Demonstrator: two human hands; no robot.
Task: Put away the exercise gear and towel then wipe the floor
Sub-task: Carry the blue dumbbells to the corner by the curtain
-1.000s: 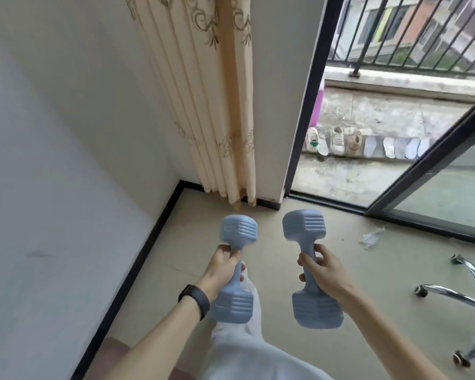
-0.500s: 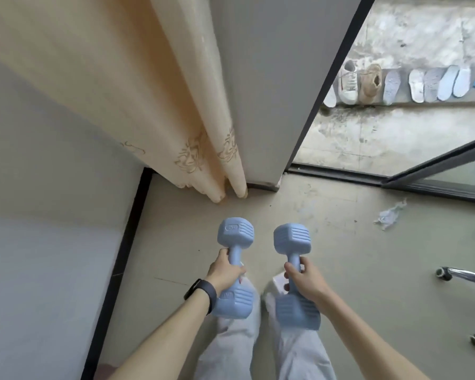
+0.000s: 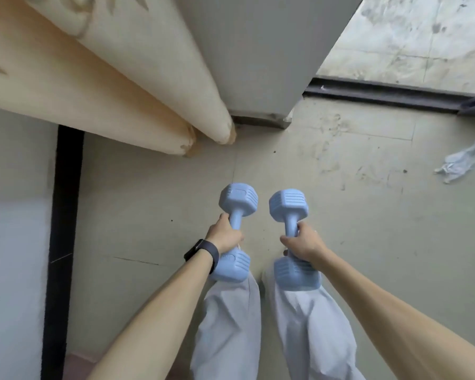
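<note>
Putting away gear: our left hand [image 3: 225,235] grips one blue dumbbell [image 3: 238,200], our right hand [image 3: 306,244] the other dumbbell [image 3: 288,205]; next, probably setting both down gently.

Beige floor [image 3: 154,204], scuffed; cream curtain [image 3: 115,86] hanging by a grey wall [image 3: 252,50]; dark door track [image 3: 381,94] — daylit concrete beyond, perhaps a balcony.

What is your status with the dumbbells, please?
Left hand grips left dumbbell, right hand grips right dumbbell. Both above floor near curtain. Crumpled plastic on floor, far right.
</note>
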